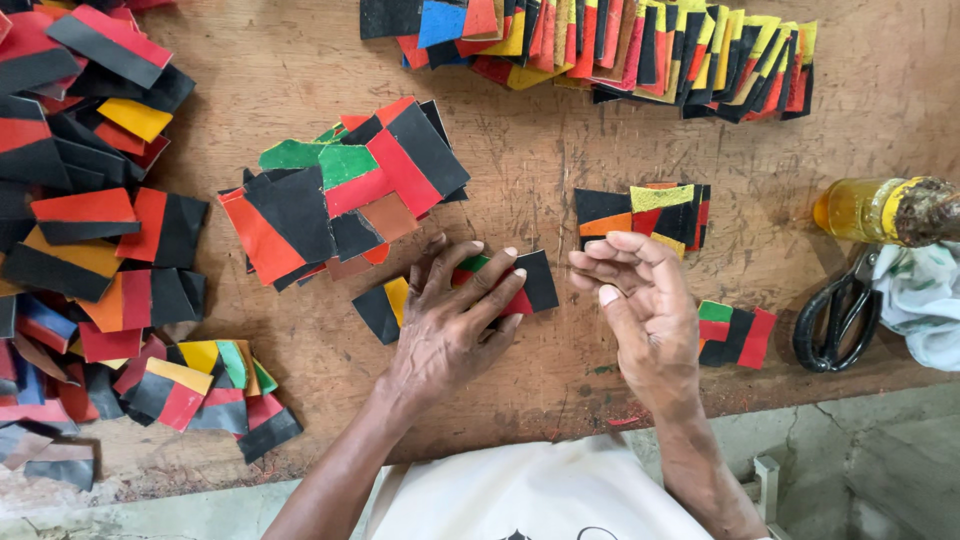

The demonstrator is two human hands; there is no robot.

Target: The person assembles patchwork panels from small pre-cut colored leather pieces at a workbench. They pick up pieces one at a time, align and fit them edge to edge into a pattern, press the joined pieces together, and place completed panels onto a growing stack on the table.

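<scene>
My left hand (450, 320) lies flat on a patchwork piece (535, 280) of black, red, green and yellow leather scraps, pressing it onto the wooden table (560, 170). My right hand (640, 300) hovers just to the right of it, edge-on, fingers loosely curled and apart, holding nothing that I can see. A small stack of black, orange and yellow pieces (640, 212) sits just beyond the right hand. A green, red and black piece (735, 332) lies to its right.
A loose pile of red, black and green scraps (340, 195) lies beyond my left hand. More piles cover the left side (90, 230). A row of stacked pieces (620, 45) runs along the far edge. Black scissors (838, 315), a yellow bottle (880, 210) and a cloth (925, 295) sit at the right.
</scene>
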